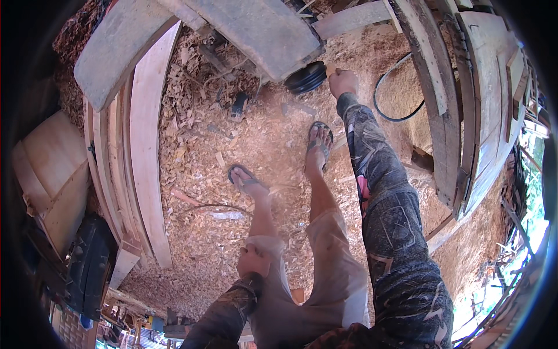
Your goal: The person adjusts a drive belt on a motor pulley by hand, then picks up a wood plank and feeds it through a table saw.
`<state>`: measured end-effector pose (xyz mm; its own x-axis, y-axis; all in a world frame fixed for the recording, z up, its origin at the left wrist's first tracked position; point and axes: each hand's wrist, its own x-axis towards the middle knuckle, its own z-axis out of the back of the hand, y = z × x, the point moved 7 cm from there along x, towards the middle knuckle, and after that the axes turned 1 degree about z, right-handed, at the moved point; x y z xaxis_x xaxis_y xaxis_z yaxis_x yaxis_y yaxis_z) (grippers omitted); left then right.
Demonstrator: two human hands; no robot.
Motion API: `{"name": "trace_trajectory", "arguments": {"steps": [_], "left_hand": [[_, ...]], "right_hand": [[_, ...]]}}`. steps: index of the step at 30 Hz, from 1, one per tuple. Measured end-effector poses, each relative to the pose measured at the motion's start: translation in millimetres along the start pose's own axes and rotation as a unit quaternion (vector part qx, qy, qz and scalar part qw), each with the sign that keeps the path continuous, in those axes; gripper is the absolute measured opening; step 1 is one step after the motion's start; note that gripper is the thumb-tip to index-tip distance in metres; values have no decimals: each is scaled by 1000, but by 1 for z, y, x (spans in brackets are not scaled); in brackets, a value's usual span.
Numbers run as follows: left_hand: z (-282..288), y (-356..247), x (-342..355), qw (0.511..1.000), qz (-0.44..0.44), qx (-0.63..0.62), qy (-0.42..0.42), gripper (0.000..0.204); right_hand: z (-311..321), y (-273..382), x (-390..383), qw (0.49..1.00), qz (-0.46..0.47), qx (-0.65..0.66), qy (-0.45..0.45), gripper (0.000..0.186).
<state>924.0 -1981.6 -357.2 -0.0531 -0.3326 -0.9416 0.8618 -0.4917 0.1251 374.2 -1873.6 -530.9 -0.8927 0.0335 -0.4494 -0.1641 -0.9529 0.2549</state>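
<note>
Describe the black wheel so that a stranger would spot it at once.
Start at the grey slab at the top middle of the picture. Just below its lower right end, left of the right hand, is the wheel. It is thick, black and ridged around its rim, unlike the thin dark loop farther right.

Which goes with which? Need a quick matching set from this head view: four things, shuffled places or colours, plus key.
Things:
1. left hand
2. right hand
3. grooved wheel
4. long pale plank

Places or colours:
A. just right of the wheel
B. left of the wood shavings
C. on the left leg
D. black

Pairs: 1-C, 2-A, 3-D, 4-B
</note>
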Motion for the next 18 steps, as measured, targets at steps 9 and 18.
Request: {"name": "trace_trajectory", "arguments": {"steps": [9, 18], "left_hand": [[-2, 1, 0, 1000, -4, -10, -8, 41], [-4, 1, 0, 1000, 1, -12, -6, 41]], "right_hand": [[-3, -2, 2, 1000, -2, 8, 3, 39], [-7, -7, 5, 1000, -8, 14, -12, 45]]}}
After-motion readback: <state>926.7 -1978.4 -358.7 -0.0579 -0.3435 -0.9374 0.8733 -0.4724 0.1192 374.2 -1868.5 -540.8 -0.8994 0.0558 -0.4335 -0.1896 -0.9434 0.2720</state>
